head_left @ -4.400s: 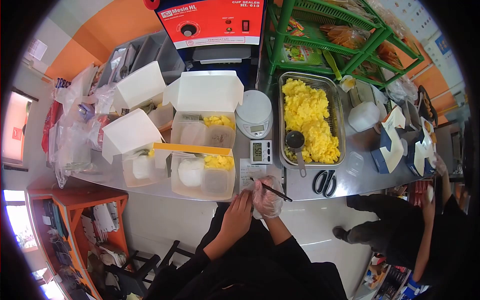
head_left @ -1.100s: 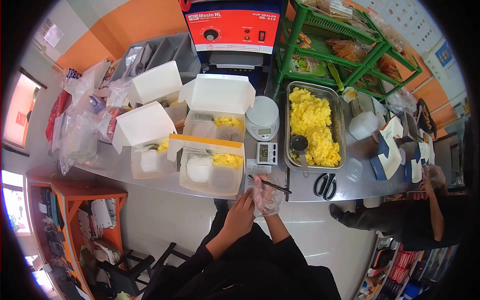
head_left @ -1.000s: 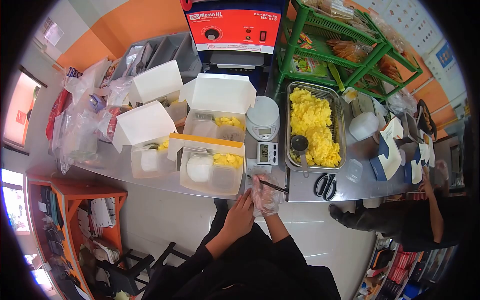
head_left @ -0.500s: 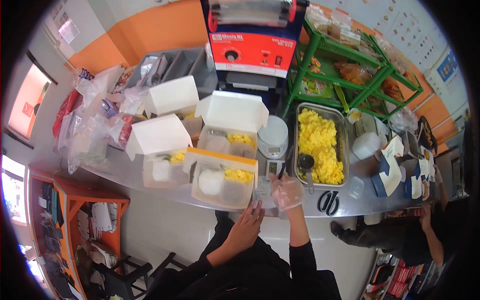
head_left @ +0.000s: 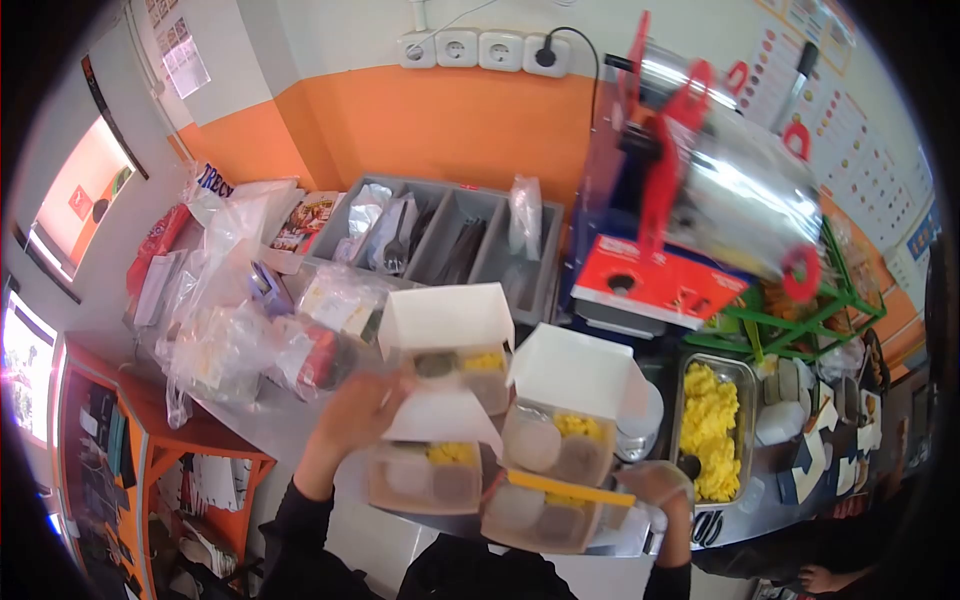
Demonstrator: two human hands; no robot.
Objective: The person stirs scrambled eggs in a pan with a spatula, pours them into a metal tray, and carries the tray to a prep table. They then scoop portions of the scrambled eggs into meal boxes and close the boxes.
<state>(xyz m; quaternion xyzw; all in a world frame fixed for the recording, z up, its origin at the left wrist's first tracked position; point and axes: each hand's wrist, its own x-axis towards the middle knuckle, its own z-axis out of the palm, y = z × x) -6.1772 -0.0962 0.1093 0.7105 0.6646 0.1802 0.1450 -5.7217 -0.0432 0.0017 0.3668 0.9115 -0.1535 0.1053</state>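
Note:
Several open cardboard food boxes stand on the steel counter, with yellow food that looks like scrambled egg and pale contents inside. My bare left hand (head_left: 358, 412), smeared by motion, is at the raised flap of the front left box (head_left: 425, 495); whether it grips the flap cannot be told. My right hand (head_left: 660, 490), in a clear plastic glove, is beside the front right box (head_left: 545, 535) with the orange-edged lid. Its fingers are blurred, and nothing can be made out in them. Two more boxes stand behind, a left one (head_left: 447, 320) and a right one (head_left: 570, 370).
A steel tray of yellow food (head_left: 710, 430) is on the right, near a round white scale (head_left: 640, 420) and black scissors (head_left: 706, 527). Behind are a grey cutlery bin (head_left: 470, 205) and a red and blue sealing machine (head_left: 650, 285). Plastic bags (head_left: 225, 345) lie on the left.
The view has swung left and up. My left hand has moved from the counter's front edge to the front left box. My right hand has left the small device and black pen-like thing.

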